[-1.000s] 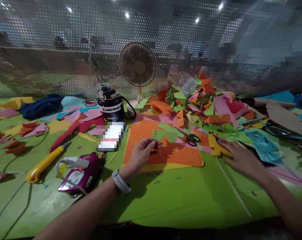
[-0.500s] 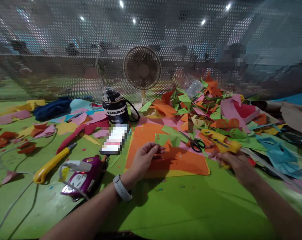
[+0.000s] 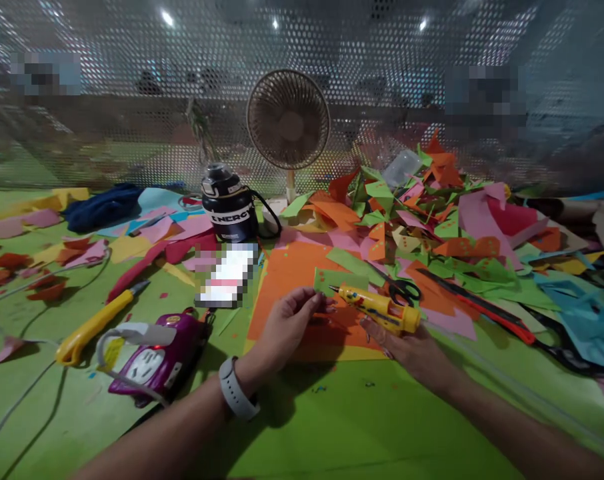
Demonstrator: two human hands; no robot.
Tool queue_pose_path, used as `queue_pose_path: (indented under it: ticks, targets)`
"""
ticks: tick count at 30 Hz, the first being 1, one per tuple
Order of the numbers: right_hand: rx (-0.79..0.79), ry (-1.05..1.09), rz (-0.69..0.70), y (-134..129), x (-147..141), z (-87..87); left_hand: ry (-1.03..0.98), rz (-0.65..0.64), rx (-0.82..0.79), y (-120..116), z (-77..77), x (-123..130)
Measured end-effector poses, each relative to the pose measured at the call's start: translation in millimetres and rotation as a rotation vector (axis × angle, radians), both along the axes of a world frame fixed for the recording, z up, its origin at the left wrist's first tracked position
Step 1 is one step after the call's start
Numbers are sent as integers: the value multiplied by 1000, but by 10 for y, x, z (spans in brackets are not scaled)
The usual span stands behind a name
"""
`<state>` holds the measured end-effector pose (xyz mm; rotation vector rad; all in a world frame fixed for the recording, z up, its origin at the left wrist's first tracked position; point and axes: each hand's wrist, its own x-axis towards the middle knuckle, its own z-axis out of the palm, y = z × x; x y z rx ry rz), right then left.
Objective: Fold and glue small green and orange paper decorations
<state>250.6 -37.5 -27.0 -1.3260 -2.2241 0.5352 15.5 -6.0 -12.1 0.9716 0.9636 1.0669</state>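
My right hand [image 3: 407, 347] is wrapped round a yellow glue gun [image 3: 382, 308], whose metal tip points left. Just left of that tip, my left hand [image 3: 295, 320] has its thumb and fingers pinched together; what they hold is too small to make out. Both hands are above an orange sheet [image 3: 282, 273] with a yellow edge under it. A green paper piece [image 3: 339, 279] lies behind my fingertips. Black-handled scissors [image 3: 405, 292] rest behind the glue gun.
A fan [image 3: 289, 123] and a dark bottle [image 3: 227, 207] stand at the back, with a phone [image 3: 231, 273] in front. To the left are a purple power block [image 3: 175, 357] and a yellow-handled tool [image 3: 95, 327]. Paper scraps [image 3: 442, 227] pile up at the right, near a red-and-black cutter [image 3: 487, 310].
My right hand has brought the glue gun leftward, close to my left hand. The cutter on the right is now uncovered. The view has shifted slightly; my left hand keeps its pinch.
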Motion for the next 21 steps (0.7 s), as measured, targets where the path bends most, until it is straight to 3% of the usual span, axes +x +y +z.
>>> queue_pose_path:
  ticks: [8, 16, 19, 21]
  targets:
    - [-29, -1, -19, -33, -211, 128, 21, -12, 0, -7, -28, 4]
    - [111, -64, 84, -28, -19, -62, 24, -2, -17, -22, -20, 5]
    - [80, -30, 72, -28, -107, 41, 6, 8, -38, -21, -14, 4]
    - [-45, 100, 26, -35, -214, 173, 11, 3, -33, -19, -10, 5]
